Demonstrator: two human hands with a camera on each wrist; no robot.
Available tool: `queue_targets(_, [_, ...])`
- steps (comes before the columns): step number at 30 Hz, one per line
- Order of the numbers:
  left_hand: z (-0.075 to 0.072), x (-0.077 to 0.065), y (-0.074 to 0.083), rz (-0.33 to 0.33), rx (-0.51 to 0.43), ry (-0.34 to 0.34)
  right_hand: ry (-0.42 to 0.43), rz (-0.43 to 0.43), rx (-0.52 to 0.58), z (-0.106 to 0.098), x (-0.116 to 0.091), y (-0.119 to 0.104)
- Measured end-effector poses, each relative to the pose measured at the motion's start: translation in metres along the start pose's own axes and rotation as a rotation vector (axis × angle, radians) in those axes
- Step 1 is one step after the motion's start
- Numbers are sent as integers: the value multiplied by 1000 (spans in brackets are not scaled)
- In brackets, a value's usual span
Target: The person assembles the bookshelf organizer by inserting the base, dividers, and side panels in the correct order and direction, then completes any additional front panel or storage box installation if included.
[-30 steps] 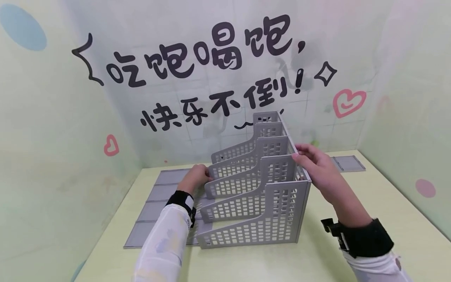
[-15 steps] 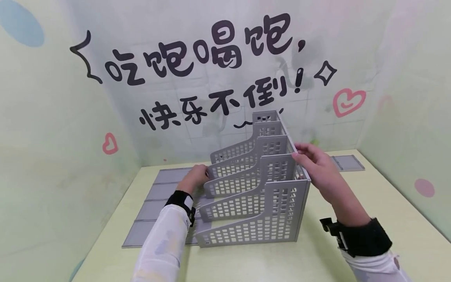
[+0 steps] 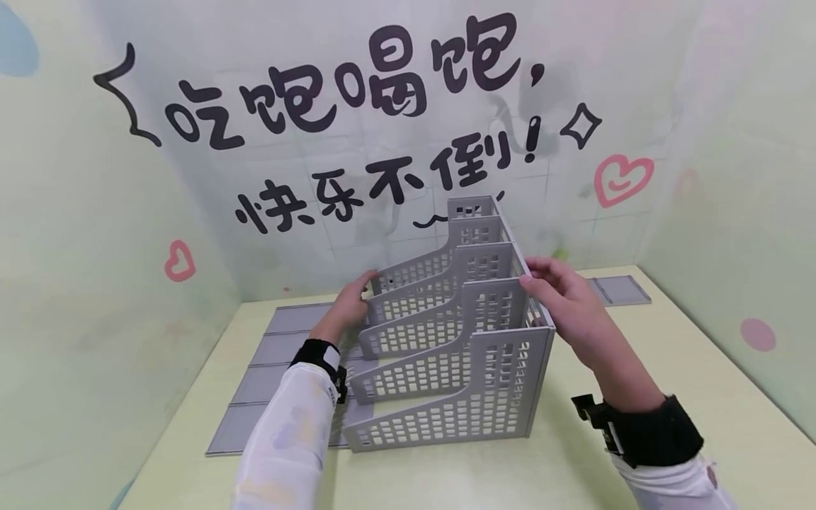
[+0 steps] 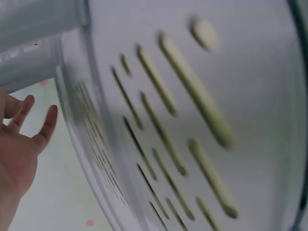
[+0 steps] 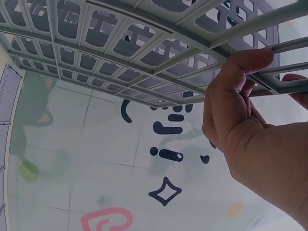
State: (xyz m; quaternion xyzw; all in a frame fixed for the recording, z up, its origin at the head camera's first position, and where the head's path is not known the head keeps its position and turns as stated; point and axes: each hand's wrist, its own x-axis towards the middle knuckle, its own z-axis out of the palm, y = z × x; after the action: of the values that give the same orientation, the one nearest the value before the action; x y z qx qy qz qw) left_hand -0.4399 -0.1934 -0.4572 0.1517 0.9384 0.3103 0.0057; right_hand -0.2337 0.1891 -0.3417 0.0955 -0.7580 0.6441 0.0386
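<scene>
A grey perforated file organizer [image 3: 408,418] with several upright dividers stands on the table, its tall back to the right. My right hand [image 3: 570,304] grips the top of that back, thumb over the edge; the right wrist view shows its fingers [image 5: 231,91] curled at the lattice. My left hand [image 3: 349,304] is at the low front end of the far dividers, a finger at the farthest one. In the left wrist view its thumb and a finger [image 4: 47,127] extend apart beside a slotted grey panel [image 4: 250,96]. Some left fingers are hidden.
A ribbed flat grey panel [image 3: 255,382] lies on the table [image 3: 446,478] to the left, partly under my left arm. Another flat grey piece [image 3: 621,290] lies at the back right. Printed fabric walls [image 3: 357,269] stand close behind and at both sides.
My left hand has shifted farther back along the divider ends and its fingers have spread. My right hand keeps its hold on the organizer. The head view has turned slightly right.
</scene>
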Motion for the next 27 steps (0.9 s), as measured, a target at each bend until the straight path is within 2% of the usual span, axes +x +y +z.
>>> queue_targets(5, [-5, -4, 0, -1, 70, 9, -1, -8, -9, 3, 1, -4])
queue_targets(7, [-5, -4, 0, 17, 93, 6, -1, -12, -12, 3, 2, -5])
queue_targets(11, [-7, -6, 2, 10, 67, -38, -2, -15, -8, 2, 2, -6])
queue_targets(15, [-10, -14, 7, -33, 23, -58, -1, -18, -7, -1, 2, -6])
queue_targets(19, [-14, -32, 12, -45, 76, -89, 7, -19, -8, -2, 2, -7])
queue_targets(24, [-14, -67, 11, -82, 130, -203, 13, -11, -18, 1, 2, -5])
queue_targets(27, [-11, -85, 8, -80, 153, -220, 6, -8, -17, 3, 1, -4])
